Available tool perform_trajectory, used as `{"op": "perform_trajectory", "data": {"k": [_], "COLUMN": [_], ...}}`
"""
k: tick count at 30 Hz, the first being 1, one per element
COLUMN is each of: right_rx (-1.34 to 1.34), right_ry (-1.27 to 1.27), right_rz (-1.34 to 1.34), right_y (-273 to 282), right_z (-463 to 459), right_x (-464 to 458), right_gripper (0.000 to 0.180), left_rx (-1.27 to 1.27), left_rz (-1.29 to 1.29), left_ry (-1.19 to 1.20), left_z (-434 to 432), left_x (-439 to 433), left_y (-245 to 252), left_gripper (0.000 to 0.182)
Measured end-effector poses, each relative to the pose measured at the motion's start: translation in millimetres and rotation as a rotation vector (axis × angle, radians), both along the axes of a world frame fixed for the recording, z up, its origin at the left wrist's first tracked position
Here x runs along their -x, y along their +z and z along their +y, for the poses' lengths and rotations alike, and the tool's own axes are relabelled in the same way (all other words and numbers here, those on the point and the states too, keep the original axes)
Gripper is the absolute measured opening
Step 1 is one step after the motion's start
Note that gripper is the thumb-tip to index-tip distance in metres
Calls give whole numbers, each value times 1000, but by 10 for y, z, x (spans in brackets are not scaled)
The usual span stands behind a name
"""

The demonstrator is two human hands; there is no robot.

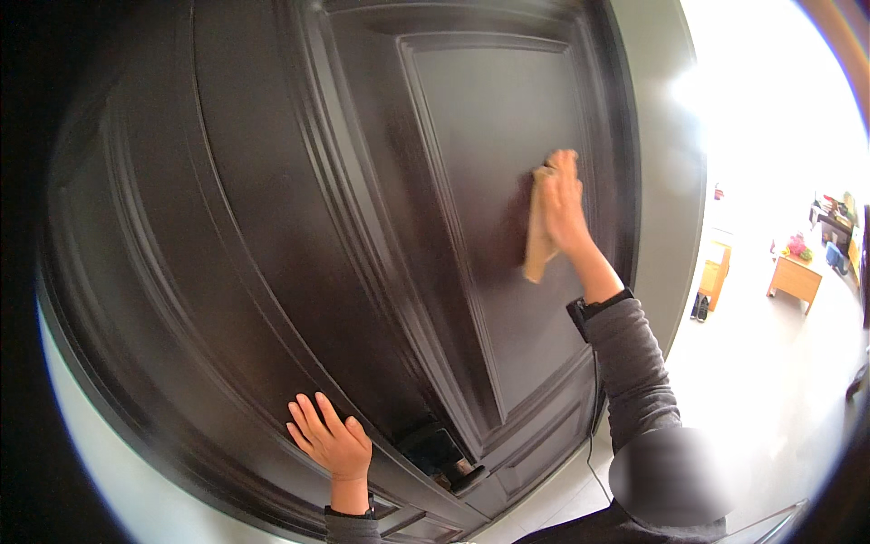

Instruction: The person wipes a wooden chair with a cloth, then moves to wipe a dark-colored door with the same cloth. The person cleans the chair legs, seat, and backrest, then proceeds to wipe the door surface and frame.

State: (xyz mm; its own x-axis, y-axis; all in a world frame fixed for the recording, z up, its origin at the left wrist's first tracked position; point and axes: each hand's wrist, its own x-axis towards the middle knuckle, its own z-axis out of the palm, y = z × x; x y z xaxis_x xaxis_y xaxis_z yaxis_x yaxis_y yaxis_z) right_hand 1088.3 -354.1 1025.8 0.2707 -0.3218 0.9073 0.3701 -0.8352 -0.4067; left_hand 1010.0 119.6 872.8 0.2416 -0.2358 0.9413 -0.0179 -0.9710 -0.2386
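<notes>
A tall dark brown panelled door (360, 272) fills most of the view. My right hand (566, 204) presses a folded tan cloth (538, 238) against the raised upper panel (496, 115) on the right leaf. Part of the cloth hangs below my palm, and some of it shows by the fingertips. Lower down on the left, my left hand (333, 438) rests with fingers spread on the narrower leaf, beside the seam between the leaves, holding nothing. To its right sits a black door handle (469, 479) below a glossy lock plate (431, 449).
A pale wall or frame edge (659, 170) borders the door on the right. Beyond it, a bright room holds a small wooden table (795, 282) with flowers, a wooden cabinet (715, 272) and dark shoes (700, 307). A thin dark cord (593, 455) hangs beside my right sleeve.
</notes>
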Motion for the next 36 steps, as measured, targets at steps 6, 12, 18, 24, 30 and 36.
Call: {"op": "perform_trajectory", "data": {"k": [6,12,18,24,30,36], "right_rx": [424,514,202,70,1,46], "right_ry": [189,32,-180,-220,13,60], "right_rz": [-15,-59,-103,-179,-138,208], "right_y": [33,87,257,180,-1002,-2531], "right_z": [1479,1273,220,-950,-1046,-1142], "right_x": [497,488,118,-83,-56,361], "right_gripper": [66,71,65,64,66,69], "left_rx": [0,-55,33,401,166,175], "left_rz": [-3,23,170,99,122,296], "left_ry": [-17,-31,-70,-268,-429,-449], "left_z": [9,70,4,-694,-2201,-3072], "left_x": [0,49,278,764,783,279], "left_y": [-16,23,141,234,-95,-351], "left_gripper": [52,53,51,38,36,54]}}
